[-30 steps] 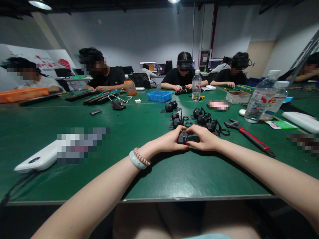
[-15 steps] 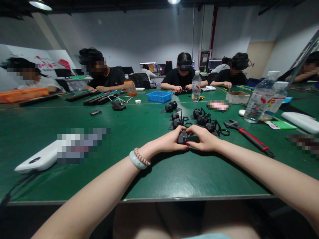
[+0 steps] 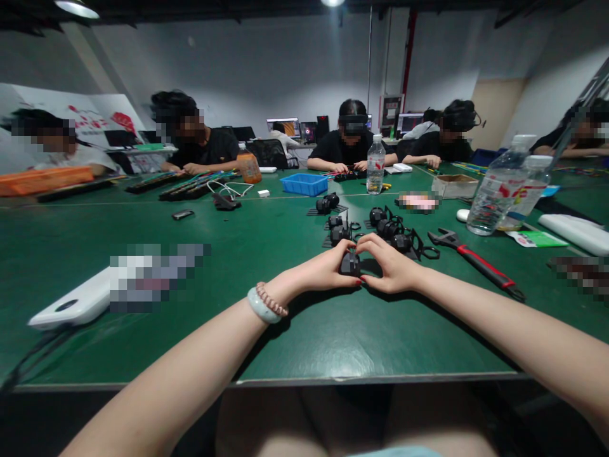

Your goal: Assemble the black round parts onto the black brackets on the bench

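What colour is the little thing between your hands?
Black. The small part sits between the left hand and right hand, clearest in the head view.

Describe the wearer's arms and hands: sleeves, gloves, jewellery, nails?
No sleeves or gloves in view: both forearms are bare. The left hand has a pale green-white bangle and a pinkish bead bracelet at the wrist. The right hand has nothing at the wrist. Red nail polish shows on the thumbs.
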